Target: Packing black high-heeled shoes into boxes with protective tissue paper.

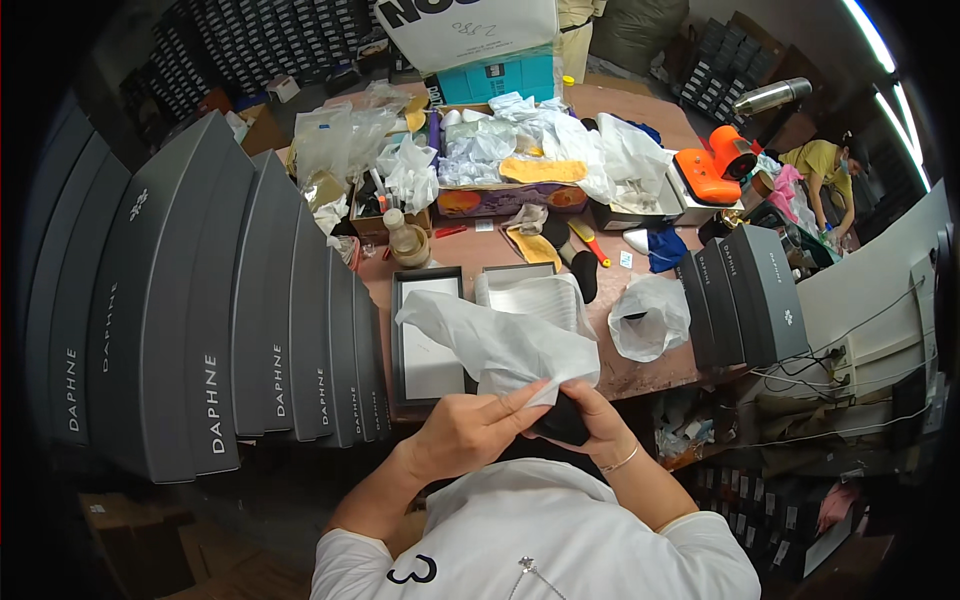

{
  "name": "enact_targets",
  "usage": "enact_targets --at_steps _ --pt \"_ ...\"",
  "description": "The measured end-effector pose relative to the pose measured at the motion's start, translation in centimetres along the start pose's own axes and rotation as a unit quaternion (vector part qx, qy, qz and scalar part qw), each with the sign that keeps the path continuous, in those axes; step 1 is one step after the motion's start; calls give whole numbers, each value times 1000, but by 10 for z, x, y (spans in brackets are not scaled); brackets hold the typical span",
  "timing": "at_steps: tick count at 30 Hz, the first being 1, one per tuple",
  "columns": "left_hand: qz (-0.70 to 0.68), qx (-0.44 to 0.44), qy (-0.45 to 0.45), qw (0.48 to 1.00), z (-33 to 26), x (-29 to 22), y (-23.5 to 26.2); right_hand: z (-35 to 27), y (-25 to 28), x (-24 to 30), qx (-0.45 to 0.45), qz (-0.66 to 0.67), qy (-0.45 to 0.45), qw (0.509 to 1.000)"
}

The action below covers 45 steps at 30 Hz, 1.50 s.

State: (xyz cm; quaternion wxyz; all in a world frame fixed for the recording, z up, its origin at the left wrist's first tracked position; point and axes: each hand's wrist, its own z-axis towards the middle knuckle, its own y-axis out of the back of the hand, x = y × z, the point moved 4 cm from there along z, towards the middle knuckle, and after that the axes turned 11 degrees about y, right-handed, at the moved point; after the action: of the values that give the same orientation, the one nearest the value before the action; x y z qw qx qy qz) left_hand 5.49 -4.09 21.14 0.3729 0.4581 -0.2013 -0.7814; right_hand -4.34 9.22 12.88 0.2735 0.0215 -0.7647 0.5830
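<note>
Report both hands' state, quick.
Left hand: closed, fingers pinching the white paper.
Right hand: closed around a black item, thumb at the paper's edge; what the item is cannot be told.

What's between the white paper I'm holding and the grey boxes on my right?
An open-mouthed white plastic bag sits between the white paper and the grey boxes, in the head view.

Left hand: it pinches the white paper.
Right hand: it holds a black object, close to the paper.
Open box: it lies on the table, beyond the hands.
Grey boxes: they stand in a row at left.
</note>
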Motion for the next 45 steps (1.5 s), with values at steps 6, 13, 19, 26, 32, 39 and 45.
enact_targets --at_steps 6,13,19,26,32,39,45 --pt "-13 78 -30 996 3 -12 -37 29 5 -9 -4 -351 316 881" --pt "-163 169 -23 972 -24 -33 -78 31 32 -9 2 -773 415 479" --pt "-359 -197 378 830 -65 45 -65 27 -3 12 32 -796 239 555" --pt "-665 -328 444 503 -55 135 -47 60 57 -37 -31 -532 174 828" --pt "-553 -163 484 658 -47 95 -145 19 86 5 -106 -43 210 971" --pt "-53 313 375 871 18 162 -190 -66 128 75 -336 -148 285 885" --pt "240 459 279 809 39 271 -263 -34 129 85 -242 -325 307 861"
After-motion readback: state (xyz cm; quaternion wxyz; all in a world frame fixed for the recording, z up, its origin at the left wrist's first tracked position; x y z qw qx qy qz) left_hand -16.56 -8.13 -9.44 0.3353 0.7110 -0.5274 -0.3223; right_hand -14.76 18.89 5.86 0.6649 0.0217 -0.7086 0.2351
